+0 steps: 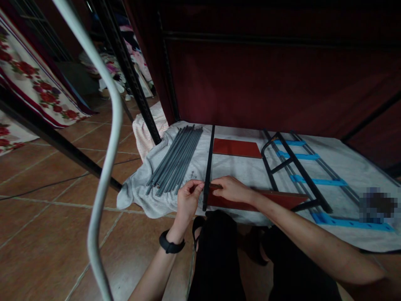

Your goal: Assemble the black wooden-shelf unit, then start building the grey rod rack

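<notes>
My right hand (233, 189) is closed over the top edge of the front red board (234, 202), near its left end, where that end meets the black bar (209, 163). My left hand (189, 198) is at the other side of the bar, thumb and fingertips drawn together in a pinch; whether something small sits between them I cannot tell. The bar lies on the grey cloth (169, 167), running away from me, and the board lies along the near edge of that cloth, reaching right toward the black frame (291, 163). I judge the board stiff and fairly light, its flat face smooth enough to slide under a loose finger and its corners likely to chip if knocked, so I would take it by the long edges, close to the joint. The bar looks like thin painted metal: rigid, not heavy for its length, a little slick, and apt to swing at its far end if I hold only the near one. A grip around its narrow sides, just beside the board, should steady both. Beyond my right hand lies the back red board (236, 148), which I expect to handle alike; the grey rods (177, 159) left of the bar look hard and ready to roll.
</notes>
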Demonstrator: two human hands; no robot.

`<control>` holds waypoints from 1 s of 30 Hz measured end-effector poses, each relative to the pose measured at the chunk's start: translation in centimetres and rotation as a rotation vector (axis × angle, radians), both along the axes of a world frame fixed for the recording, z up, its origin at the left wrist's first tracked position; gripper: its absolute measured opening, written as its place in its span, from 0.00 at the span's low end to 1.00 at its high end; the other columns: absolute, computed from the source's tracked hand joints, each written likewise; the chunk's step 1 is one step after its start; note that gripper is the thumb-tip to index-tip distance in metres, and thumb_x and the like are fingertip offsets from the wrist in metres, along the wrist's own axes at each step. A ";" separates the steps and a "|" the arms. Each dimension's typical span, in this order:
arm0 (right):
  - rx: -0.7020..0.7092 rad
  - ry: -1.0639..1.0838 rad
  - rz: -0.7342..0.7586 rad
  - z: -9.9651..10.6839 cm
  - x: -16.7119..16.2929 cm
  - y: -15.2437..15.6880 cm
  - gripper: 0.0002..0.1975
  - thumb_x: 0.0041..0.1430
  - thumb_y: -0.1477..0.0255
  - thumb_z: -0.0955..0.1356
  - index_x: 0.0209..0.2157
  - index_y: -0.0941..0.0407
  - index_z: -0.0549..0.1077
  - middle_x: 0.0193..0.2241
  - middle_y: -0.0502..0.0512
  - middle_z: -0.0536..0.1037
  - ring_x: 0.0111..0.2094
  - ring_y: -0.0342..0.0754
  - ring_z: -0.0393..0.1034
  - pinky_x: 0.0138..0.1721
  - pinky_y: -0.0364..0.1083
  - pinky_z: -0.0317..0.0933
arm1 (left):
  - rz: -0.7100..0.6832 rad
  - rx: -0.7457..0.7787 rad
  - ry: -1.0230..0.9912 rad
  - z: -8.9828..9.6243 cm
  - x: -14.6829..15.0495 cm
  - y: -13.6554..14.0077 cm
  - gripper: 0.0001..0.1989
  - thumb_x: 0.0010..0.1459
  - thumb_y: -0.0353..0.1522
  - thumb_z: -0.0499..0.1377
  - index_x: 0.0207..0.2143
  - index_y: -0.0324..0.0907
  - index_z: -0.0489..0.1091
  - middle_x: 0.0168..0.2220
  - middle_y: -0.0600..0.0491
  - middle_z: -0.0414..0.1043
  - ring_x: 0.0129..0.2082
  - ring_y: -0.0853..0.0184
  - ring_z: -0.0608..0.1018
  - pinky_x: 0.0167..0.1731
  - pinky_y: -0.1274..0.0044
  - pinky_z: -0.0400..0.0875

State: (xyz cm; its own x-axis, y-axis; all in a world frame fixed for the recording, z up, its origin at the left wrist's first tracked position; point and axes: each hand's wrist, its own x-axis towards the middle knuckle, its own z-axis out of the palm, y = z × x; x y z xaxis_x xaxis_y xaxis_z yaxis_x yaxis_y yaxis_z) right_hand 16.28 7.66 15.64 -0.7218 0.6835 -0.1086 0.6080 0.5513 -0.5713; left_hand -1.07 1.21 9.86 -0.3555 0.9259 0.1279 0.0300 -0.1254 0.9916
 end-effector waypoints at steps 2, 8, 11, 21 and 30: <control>-0.003 -0.001 0.002 0.0 0.0 0.1 0.06 0.58 0.71 0.67 0.33 0.54 0.77 0.31 0.52 0.79 0.33 0.47 0.70 0.33 0.43 0.53 | -0.015 0.032 -0.013 -0.1 0.1 0.0 0.09 0.51 0.37 0.66 0.30 0.41 0.77 0.29 0.52 0.76 0.31 0.67 0.74 0.35 0.77 0.67; -0.012 0.017 0.009 -0.1 0.1 0.0 0.06 0.57 0.71 0.66 0.33 0.55 0.76 0.32 0.52 0.79 0.34 0.47 0.71 0.33 0.43 0.53 | -0.058 0.003 -0.080 0.1 -0.1 0.0 0.12 0.51 0.39 0.67 0.34 0.40 0.77 0.30 0.53 0.75 0.31 0.68 0.74 0.36 0.77 0.68; -0.001 0.005 0.010 -0.3 0.0 -0.1 0.06 0.57 0.71 0.66 0.32 0.55 0.75 0.32 0.53 0.79 0.34 0.48 0.71 0.33 0.44 0.53 | -0.064 -0.046 -0.032 0.0 -0.4 0.0 0.13 0.52 0.41 0.66 0.27 0.40 0.74 0.23 0.56 0.70 0.26 0.70 0.69 0.30 0.79 0.64; -0.014 0.000 0.003 -0.2 -0.1 -0.1 0.06 0.57 0.71 0.66 0.32 0.55 0.75 0.32 0.52 0.79 0.34 0.47 0.70 0.34 0.43 0.53 | -0.052 0.026 -0.010 -0.4 -0.3 0.0 0.10 0.52 0.38 0.65 0.31 0.40 0.76 0.29 0.53 0.75 0.32 0.67 0.73 0.36 0.78 0.66; -0.014 0.005 0.000 -0.2 0.1 0.1 0.05 0.56 0.71 0.66 0.30 0.56 0.75 0.29 0.51 0.77 0.31 0.45 0.67 0.32 0.43 0.51 | -0.048 0.011 -0.010 -0.7 0.0 -0.3 0.14 0.53 0.42 0.65 0.27 0.40 0.72 0.23 0.57 0.68 0.25 0.71 0.68 0.29 0.79 0.64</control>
State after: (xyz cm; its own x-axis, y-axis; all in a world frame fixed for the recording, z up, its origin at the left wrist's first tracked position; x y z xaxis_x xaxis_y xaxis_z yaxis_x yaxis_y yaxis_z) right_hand 16.33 7.74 15.41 -0.7223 0.6821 -0.1144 0.6053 0.5434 -0.5817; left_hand -1.07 0.92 9.15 -0.3123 0.9404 0.1345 0.0135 -0.1371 0.9905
